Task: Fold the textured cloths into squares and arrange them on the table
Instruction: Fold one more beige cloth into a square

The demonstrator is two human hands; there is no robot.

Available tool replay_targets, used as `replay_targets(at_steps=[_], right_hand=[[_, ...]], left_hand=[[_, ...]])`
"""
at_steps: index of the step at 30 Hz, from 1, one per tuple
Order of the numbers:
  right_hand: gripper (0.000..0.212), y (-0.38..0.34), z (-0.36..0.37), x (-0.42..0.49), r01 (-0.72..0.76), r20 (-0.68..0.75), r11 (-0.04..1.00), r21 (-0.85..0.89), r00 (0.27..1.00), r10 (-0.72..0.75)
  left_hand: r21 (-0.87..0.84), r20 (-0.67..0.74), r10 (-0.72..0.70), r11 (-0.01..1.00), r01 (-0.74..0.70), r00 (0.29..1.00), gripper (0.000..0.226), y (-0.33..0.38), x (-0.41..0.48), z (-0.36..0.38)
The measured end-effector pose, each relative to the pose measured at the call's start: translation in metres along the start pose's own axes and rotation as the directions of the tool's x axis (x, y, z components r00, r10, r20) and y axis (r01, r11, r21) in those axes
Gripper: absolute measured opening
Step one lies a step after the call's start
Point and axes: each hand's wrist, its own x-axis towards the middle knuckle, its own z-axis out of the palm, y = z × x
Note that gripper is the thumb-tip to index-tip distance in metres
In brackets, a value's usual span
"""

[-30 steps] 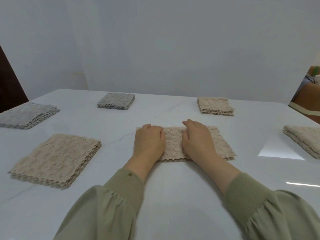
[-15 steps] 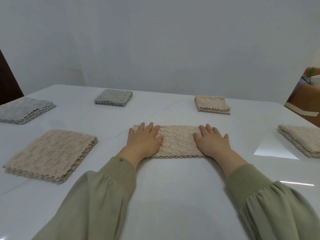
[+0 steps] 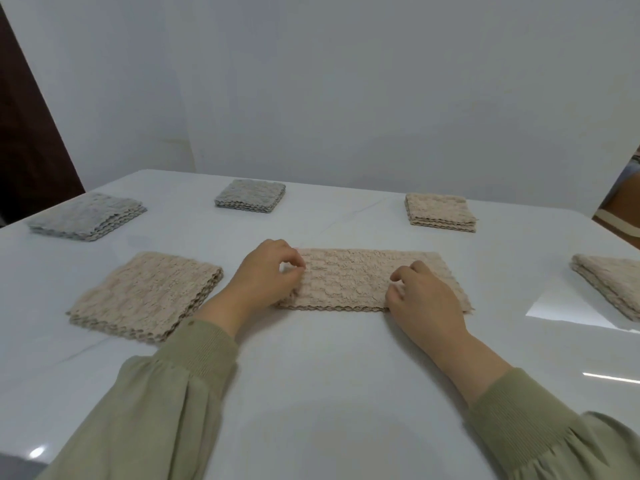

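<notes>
View: head
Beige cloth (image 3: 349,278): long folded strip, flat at the centre of the white table (image 3: 329,375).
Left hand (image 3: 266,277): fingers curled, pinching the strip's left end.
Right hand (image 3: 424,294): fingers curled, gripping near its right end.
Folded beige square (image 3: 147,294): just left of the strip, apart.
Change: half a second earlier both hands lay flat, fingers spread.

No lettering you can read, no label or brand on the folded cloth (image 3: 349,278) at your 12 o'clock, none on the table (image 3: 329,375)
</notes>
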Motion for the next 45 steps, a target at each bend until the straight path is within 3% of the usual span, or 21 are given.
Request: replay_targets(at_steps=[4,8,9,12,13,15,17,22,26,27,30,31,33,35,37,41,45], right_hand=[[0.023,-0.002,-0.005,-0.011,-0.019,0.059,1.000,-0.008,0.998,0.020],[0.023,0.010,-0.005,-0.005,-0.034,0.092,0.999,-0.041,0.995,0.037],[0.024,0.015,-0.005,-0.001,-0.047,0.103,0.998,-0.042,0.993,0.051],[0.026,0.027,-0.007,0.008,-0.101,0.125,0.994,-0.033,0.987,0.104],[0.028,0.028,-0.008,0.009,-0.116,0.125,0.992,-0.043,0.985,0.121],[0.032,0.024,-0.011,0.007,-0.145,0.109,0.987,-0.075,0.982,0.152],[0.033,0.013,-0.012,0.001,-0.122,0.072,0.990,-0.074,0.989,0.127],[0.038,-0.010,-0.006,-0.012,0.001,0.202,0.996,-0.085,0.979,0.016],[0.045,0.004,-0.020,-0.004,0.070,0.312,0.994,-0.088,0.949,-0.039],[0.045,0.007,-0.023,-0.001,0.082,0.288,0.994,-0.070,0.956,-0.059],[0.044,0.004,-0.021,-0.003,0.145,0.210,0.989,-0.007,0.968,-0.140],[0.046,0.002,-0.017,-0.005,0.178,0.245,0.984,-0.007,0.954,-0.171],[0.054,-0.001,-0.007,-0.011,0.216,0.409,0.975,-0.058,0.896,-0.174],[0.058,0.001,-0.003,-0.013,0.216,0.512,0.968,-0.126,0.850,-0.123],[0.059,0.004,-0.005,-0.012,0.204,0.527,0.968,-0.148,0.844,-0.098],[0.055,0.015,-0.005,-0.006,0.136,0.505,0.989,-0.051,0.858,-0.092],[0.048,0.038,-0.001,0.019,-0.016,0.306,0.986,0.168,0.951,-0.037]], left_hand=[[0.141,0.174,-0.012,0.990,-0.013,0.985,0.015,0.002,-0.008,0.000],[0.291,0.155,0.045,0.953,-0.089,0.987,0.031,0.026,-0.014,0.005],[0.265,0.166,0.081,0.956,-0.124,0.983,0.032,0.035,-0.017,0.007],[-0.074,0.234,0.108,0.993,-0.094,0.966,0.029,0.065,-0.029,0.020],[-0.107,0.189,0.109,0.990,-0.090,0.976,0.030,0.069,-0.029,0.024],[0.040,-0.008,0.099,0.994,-0.099,0.995,0.029,0.067,-0.020,0.030],[0.142,-0.084,0.057,0.989,-0.045,0.995,0.024,0.055,-0.012,0.030],[0.242,0.104,-0.031,0.970,0.005,0.994,0.032,0.048,-0.013,0.029],[-0.058,0.295,0.029,0.998,-0.013,0.955,0.041,0.071,-0.026,0.024],[-0.073,0.260,0.043,0.997,-0.025,0.965,0.042,0.075,-0.028,0.026],[0.122,0.002,0.105,0.987,-0.104,0.994,0.030,0.077,-0.026,0.033],[0.172,0.001,0.115,0.979,-0.113,0.993,0.027,0.074,-0.025,0.036],[0.291,0.221,0.053,0.949,-0.118,0.974,0.052,0.065,-0.024,0.044],[0.372,0.412,-0.043,0.920,-0.125,0.910,0.064,0.058,-0.026,0.049],[0.386,0.451,-0.072,0.914,-0.122,0.890,0.066,0.052,-0.027,0.051],[0.356,0.423,-0.049,0.927,-0.117,0.905,0.064,0.049,-0.025,0.050],[0.147,0.174,-0.046,0.989,0.021,0.984,0.052,0.035,-0.010,0.049]])
